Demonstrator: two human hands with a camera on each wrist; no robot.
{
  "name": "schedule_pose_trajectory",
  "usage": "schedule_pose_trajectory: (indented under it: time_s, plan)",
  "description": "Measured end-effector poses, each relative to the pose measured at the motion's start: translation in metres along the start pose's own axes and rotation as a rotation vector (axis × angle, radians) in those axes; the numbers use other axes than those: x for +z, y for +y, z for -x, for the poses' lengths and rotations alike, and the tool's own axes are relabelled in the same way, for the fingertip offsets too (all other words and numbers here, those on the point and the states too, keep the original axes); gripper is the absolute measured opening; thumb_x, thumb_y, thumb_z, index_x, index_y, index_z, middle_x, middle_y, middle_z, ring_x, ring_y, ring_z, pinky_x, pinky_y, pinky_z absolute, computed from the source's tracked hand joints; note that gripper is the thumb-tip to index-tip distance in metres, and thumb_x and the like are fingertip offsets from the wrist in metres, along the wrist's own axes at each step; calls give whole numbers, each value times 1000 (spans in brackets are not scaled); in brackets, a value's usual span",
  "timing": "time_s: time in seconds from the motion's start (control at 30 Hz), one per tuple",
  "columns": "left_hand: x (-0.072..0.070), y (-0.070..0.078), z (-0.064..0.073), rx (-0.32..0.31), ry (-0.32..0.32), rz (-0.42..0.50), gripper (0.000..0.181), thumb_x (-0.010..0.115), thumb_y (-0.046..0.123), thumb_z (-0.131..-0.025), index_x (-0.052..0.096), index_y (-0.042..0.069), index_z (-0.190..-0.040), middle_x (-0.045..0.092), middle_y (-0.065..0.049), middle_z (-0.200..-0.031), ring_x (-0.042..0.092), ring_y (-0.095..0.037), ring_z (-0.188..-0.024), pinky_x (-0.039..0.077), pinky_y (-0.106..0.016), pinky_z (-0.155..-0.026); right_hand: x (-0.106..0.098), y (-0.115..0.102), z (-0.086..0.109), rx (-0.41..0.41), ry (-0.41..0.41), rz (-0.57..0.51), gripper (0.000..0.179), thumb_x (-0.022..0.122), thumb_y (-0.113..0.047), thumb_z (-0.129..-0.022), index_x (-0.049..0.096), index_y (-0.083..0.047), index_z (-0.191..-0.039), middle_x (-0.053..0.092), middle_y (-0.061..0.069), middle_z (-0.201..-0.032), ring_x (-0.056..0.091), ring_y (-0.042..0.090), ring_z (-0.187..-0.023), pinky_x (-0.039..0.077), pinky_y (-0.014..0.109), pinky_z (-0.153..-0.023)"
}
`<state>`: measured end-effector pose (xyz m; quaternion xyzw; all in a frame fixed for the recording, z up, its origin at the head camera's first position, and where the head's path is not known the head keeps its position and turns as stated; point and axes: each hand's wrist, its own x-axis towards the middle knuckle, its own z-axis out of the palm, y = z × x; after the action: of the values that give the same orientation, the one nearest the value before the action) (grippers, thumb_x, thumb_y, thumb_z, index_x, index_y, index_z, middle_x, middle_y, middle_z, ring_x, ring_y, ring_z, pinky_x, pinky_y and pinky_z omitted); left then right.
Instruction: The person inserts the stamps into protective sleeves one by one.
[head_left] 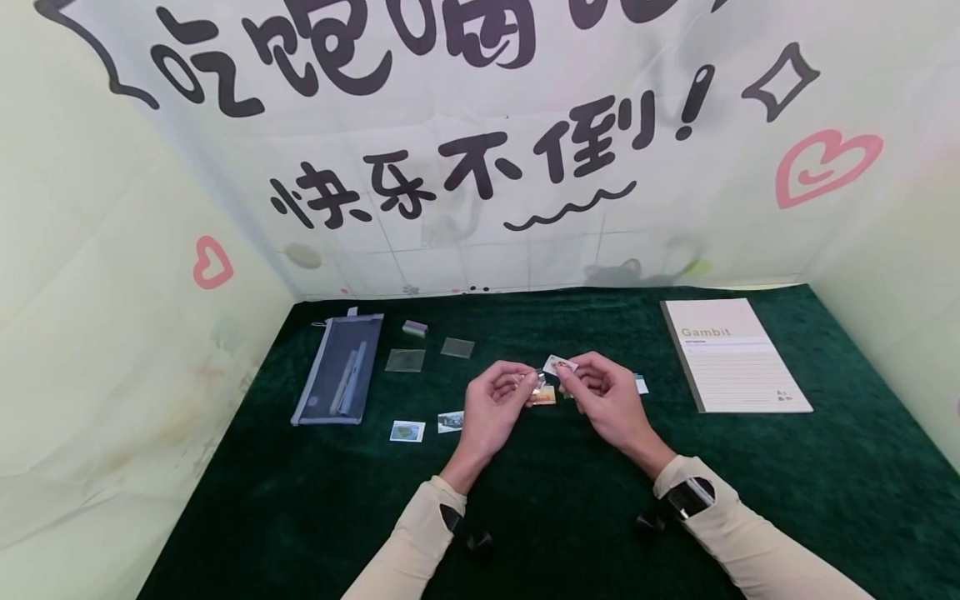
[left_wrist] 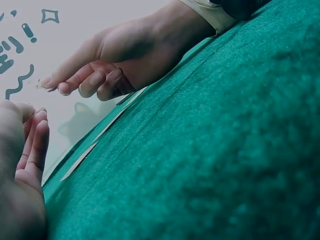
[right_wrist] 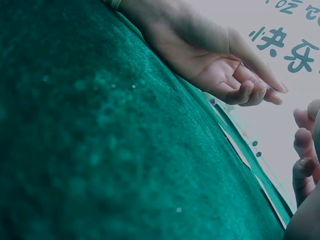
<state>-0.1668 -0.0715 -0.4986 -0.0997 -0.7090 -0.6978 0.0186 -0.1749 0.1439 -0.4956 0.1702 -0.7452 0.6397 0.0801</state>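
Observation:
In the head view my right hand [head_left: 611, 404] pinches a small white-edged picture card, stamp-like [head_left: 559, 365], between thumb and fingers. My left hand [head_left: 498, 408] holds a small clear plastic piece [head_left: 538, 382] at its fingertips, just left of that card. Both hands are raised over the green cloth, fingertips close together. Below them lies an orange picture card [head_left: 543, 396], partly covered by the left fingers. Two more picture cards, one bluish-green [head_left: 407, 431] and one greyish [head_left: 450, 422], lie left of the left hand. Another card [head_left: 641, 384] shows beyond the right hand.
Two clear plastic sleeves [head_left: 406, 360] and a small pale block [head_left: 415, 328] lie at the back left. Beside them is a zipped mesh pouch [head_left: 307, 400] with pens inside. A notebook [head_left: 738, 367] rests at the right, and a printed curtain [head_left: 480, 258] hangs behind the table.

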Motion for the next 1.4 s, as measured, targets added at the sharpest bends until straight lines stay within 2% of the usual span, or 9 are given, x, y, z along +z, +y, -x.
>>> schedule_pose_trajectory:
  time_s: [0.57, 0.8, 1.13, 1.4]
  plan:
    - [-1, -1, 0, 2, -5, 2, 26, 74, 37, -105, 74, 16, -120, 81, -5, -110, 77, -20, -89, 67, -28, -82, 0, 1, 1, 13, -37, -23, 10, 69, -16, -108, 72, -9, -114, 74, 14, -91, 62, 22, -55, 54, 31, -49]
    - [-2, -2, 0, 4, -3, 6, 25, 73, 35, -106, 73, 17, -122, 80, -4, -117, 79, -23, -102, 66, -30, -89, 0, 2, 1, 28, -50, -5, 10, 72, -16, -106, 73, -10, -113, 75, 14, -91, 61, 22, -56, 54, 30, -49]
    - [-2, -2, -1, 7, 20, -22, 28, 74, 39, -104, 74, 17, -120, 81, 0, -118, 78, -18, -109, 65, -30, -95, 1, -1, 1, 85, -121, 25, 12, 71, -22, -107, 72, -10, -107, 76, 11, -86, 62, 20, -57, 53, 28, -52]
    - [-2, -3, -1, 22, 35, -25, 26, 74, 40, -104, 74, 19, -119, 82, 0, -117, 79, -19, -105, 66, -30, -91, 0, -1, 1, 106, -152, 41, 13, 72, -27, -106, 74, -14, -105, 78, 7, -87, 62, 19, -58, 52, 27, -53]
